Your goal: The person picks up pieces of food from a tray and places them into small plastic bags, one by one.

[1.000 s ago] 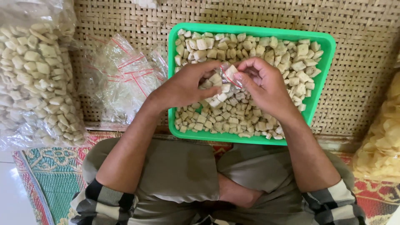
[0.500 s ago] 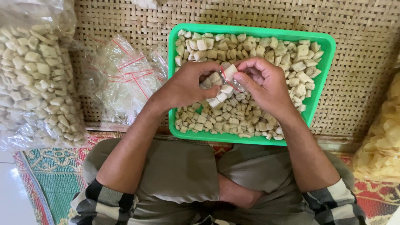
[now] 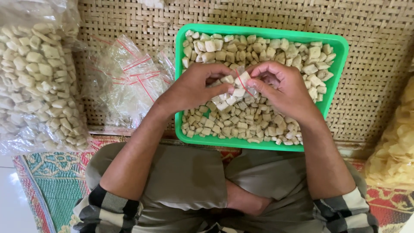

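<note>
From the head camera, a bright green rectangular plastic tray [image 3: 336,82] filled with pale square crackers [image 3: 241,121] lies on a woven cane mat [image 3: 375,26]. Above the tray's middle, the left hand [image 3: 194,88] and right hand [image 3: 284,92] meet, both pinching a small clear plastic bag with a red strip [image 3: 241,82] holding a few crackers. Left of the tray lies a heap of empty clear bags [image 3: 125,77]; farther left, a large clear sack of crackers [image 3: 34,82].
</note>
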